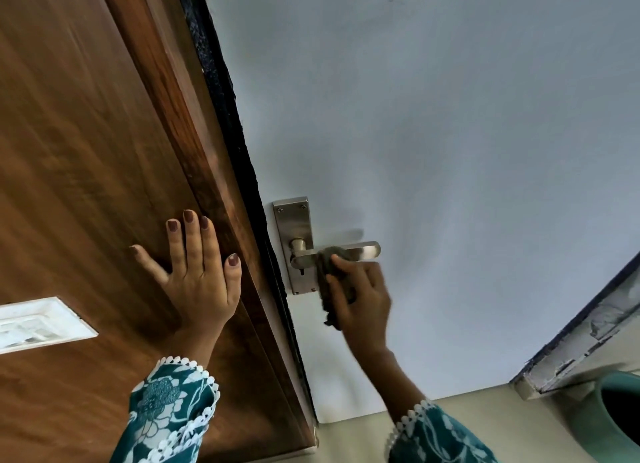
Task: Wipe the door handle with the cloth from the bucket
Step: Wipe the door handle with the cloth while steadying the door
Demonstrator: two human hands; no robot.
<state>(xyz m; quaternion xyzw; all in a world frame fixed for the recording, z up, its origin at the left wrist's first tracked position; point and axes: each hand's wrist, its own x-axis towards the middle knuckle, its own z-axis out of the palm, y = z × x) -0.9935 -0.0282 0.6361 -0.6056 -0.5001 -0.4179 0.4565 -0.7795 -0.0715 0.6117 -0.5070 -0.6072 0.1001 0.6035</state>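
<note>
A silver lever door handle [367, 249] sticks out from a steel backplate [294, 227] on the pale blue-white door. My right hand [360, 298] grips a dark grey cloth [327, 260] and presses it against the middle of the lever. The cloth hangs down below my fingers and hides part of the lever. My left hand [197, 272] lies flat with its fingers spread on the brown wooden frame [104, 151], to the left of the handle, and holds nothing.
A green bucket [609, 417] shows at the bottom right edge, on the floor beside a worn white frame [581, 341]. A white switch plate [38, 324] sits on the wood at the left. The door's dark edge [242, 158] runs diagonally between wood and door.
</note>
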